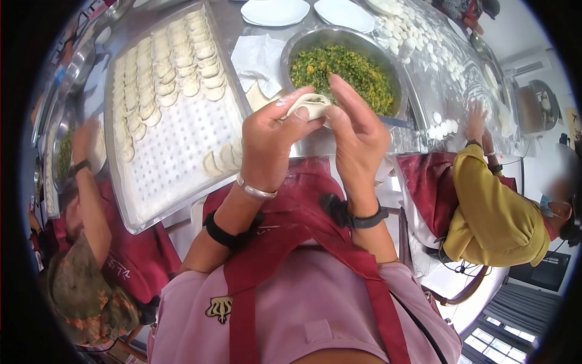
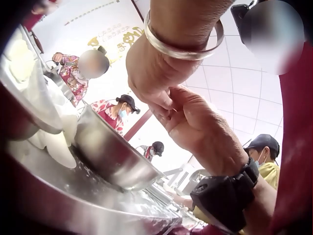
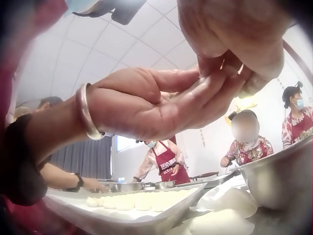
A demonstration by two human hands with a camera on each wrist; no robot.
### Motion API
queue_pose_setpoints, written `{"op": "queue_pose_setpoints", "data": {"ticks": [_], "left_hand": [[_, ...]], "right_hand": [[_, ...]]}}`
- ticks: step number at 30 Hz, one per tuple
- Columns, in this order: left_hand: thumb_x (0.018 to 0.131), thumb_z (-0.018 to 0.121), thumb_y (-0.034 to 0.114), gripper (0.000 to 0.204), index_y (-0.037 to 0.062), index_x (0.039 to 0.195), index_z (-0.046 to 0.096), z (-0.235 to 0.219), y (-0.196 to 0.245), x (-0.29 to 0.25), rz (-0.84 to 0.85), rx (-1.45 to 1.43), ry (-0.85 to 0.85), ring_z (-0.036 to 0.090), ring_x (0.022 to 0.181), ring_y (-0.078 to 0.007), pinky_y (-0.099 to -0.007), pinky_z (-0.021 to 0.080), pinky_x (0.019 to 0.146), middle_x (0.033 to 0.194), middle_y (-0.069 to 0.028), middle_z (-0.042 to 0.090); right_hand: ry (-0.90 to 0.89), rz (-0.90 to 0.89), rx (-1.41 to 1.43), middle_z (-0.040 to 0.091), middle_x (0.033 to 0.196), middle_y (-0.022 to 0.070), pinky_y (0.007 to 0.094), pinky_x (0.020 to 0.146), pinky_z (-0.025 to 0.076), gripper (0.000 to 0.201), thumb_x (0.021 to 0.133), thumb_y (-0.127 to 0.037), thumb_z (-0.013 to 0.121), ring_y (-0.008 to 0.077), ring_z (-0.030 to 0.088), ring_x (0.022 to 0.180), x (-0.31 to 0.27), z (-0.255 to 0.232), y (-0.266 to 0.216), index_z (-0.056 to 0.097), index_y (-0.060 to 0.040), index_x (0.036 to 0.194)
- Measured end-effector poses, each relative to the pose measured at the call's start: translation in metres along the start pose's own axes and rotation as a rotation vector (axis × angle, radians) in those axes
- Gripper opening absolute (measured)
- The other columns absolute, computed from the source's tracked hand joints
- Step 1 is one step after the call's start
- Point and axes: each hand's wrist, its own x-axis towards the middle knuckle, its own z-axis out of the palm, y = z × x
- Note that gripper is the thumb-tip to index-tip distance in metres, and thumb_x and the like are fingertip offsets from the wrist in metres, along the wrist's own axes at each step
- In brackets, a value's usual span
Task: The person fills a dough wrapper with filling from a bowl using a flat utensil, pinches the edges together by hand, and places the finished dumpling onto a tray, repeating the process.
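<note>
A folded dumpling (image 1: 309, 105) with green filling showing at its opening is held up over the table edge, in front of the filling bowl. My left hand (image 1: 267, 139), with a silver bangle at the wrist, grips its left side, thumb across the front. At the right end, my right hand (image 1: 361, 136) pinches the wrapper edge with thumb and fingers. Both wrist views show the hands meeting fingertip to fingertip, the left hand (image 3: 137, 105) palm up; the dumpling is mostly hidden there behind the fingers.
A lined tray (image 1: 163, 176) with rows of dumplings (image 1: 163, 67) is at the left. The steel bowl (image 1: 397, 73) holds chopped green and yellow filling. White plates (image 1: 276, 11), a white cloth (image 1: 254, 57) and floured dough pieces (image 1: 424, 48) lie around it. People work on either side.
</note>
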Motion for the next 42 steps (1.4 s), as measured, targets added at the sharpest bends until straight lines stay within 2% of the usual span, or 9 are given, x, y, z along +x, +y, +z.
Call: {"op": "queue_pose_setpoints", "data": {"ticks": [2,8,18,26,29,32,35,38,42], "left_hand": [[0.097,0.059,0.009,0.044,-0.0166,0.131,0.050,0.002,0.002,-0.001,0.012,-0.025,0.006,0.064,0.110,-0.0223,-0.0308,0.053,0.096,0.120,-0.0203,0.063],[0.096,0.062,0.008,0.044,-0.0151,0.132,0.051,0.003,-0.001,0.000,0.019,0.017,0.023,0.064,0.110,-0.0209,-0.0303,0.053,0.096,0.122,-0.0196,0.063],[0.095,0.063,0.004,0.037,-0.0086,0.130,0.058,0.000,-0.005,-0.003,0.032,0.043,0.031,0.062,0.104,-0.0112,-0.0235,0.051,0.091,0.119,-0.0115,0.066],[0.094,0.064,0.003,0.036,-0.0075,0.128,0.060,0.002,-0.007,-0.005,0.027,0.056,0.019,0.062,0.103,-0.0101,-0.0230,0.051,0.090,0.119,-0.0113,0.066],[0.094,0.063,0.002,0.036,-0.0076,0.128,0.060,0.003,-0.006,-0.006,0.036,0.079,0.010,0.062,0.103,-0.0099,-0.0230,0.051,0.090,0.119,-0.0114,0.066],[0.094,0.063,0.002,0.036,-0.0078,0.128,0.060,0.003,-0.007,-0.006,0.033,0.076,0.008,0.062,0.104,-0.0106,-0.0237,0.051,0.091,0.119,-0.0117,0.066],[0.094,0.062,0.002,0.035,-0.0083,0.127,0.060,0.003,-0.006,-0.005,0.024,0.036,-0.005,0.062,0.105,-0.0119,-0.0249,0.050,0.093,0.119,-0.0122,0.066],[0.095,0.061,0.002,0.034,-0.0086,0.127,0.060,0.003,-0.007,-0.004,0.034,0.037,-0.012,0.062,0.105,-0.0129,-0.0258,0.049,0.095,0.118,-0.0125,0.066],[0.095,0.061,0.002,0.034,-0.0089,0.127,0.060,0.005,-0.007,-0.006,0.057,0.063,0.003,0.062,0.105,-0.0126,-0.0254,0.049,0.094,0.118,-0.0123,0.066]], "right_hand": [[0.057,0.100,0.096,0.064,0.129,0.0192,0.0357,0.105,0.046,0.029,0.086,0.003,0.069,0.0259,0.061,0.120,-0.007,-0.002,-0.003,0.067,0.0068,0.115],[0.060,0.232,0.221,0.061,0.130,0.0231,0.0342,0.102,0.049,0.029,0.087,0.004,0.069,0.0252,0.061,0.118,-0.015,-0.002,0.004,0.066,0.0086,0.116],[0.041,0.176,0.258,0.063,0.128,0.0211,0.0330,0.099,0.050,0.028,0.085,0.003,0.071,0.0235,0.063,0.115,-0.015,0.003,0.009,0.067,0.0076,0.113],[0.068,0.130,0.132,0.068,0.121,0.0200,0.0348,0.098,0.049,0.016,0.084,0.000,0.071,0.0256,0.063,0.115,-0.011,0.003,0.001,0.072,0.0036,0.100],[0.036,0.029,0.107,0.068,0.121,0.0199,0.0361,0.101,0.047,0.014,0.084,-0.001,0.071,0.0280,0.063,0.116,-0.009,-0.001,0.005,0.072,0.0037,0.097],[-0.012,-0.067,0.026,0.067,0.122,0.0206,0.0377,0.103,0.045,0.019,0.083,-0.001,0.071,0.0305,0.062,0.119,-0.007,-0.005,0.011,0.072,0.0028,0.102],[-0.029,0.049,0.014,0.065,0.126,0.0212,0.0378,0.106,0.043,0.027,0.084,-0.002,0.072,0.0297,0.059,0.124,-0.005,-0.009,0.007,0.070,0.0045,0.109],[-0.078,0.182,0.216,0.062,0.130,0.0219,0.0383,0.108,0.041,0.033,0.083,-0.002,0.073,0.0294,0.055,0.129,-0.004,-0.008,0.003,0.068,0.0066,0.114],[-0.084,0.186,0.326,0.062,0.131,0.0220,0.0390,0.108,0.041,0.029,0.083,-0.001,0.073,0.0294,0.054,0.129,-0.006,-0.005,0.003,0.069,0.0073,0.110]]}}
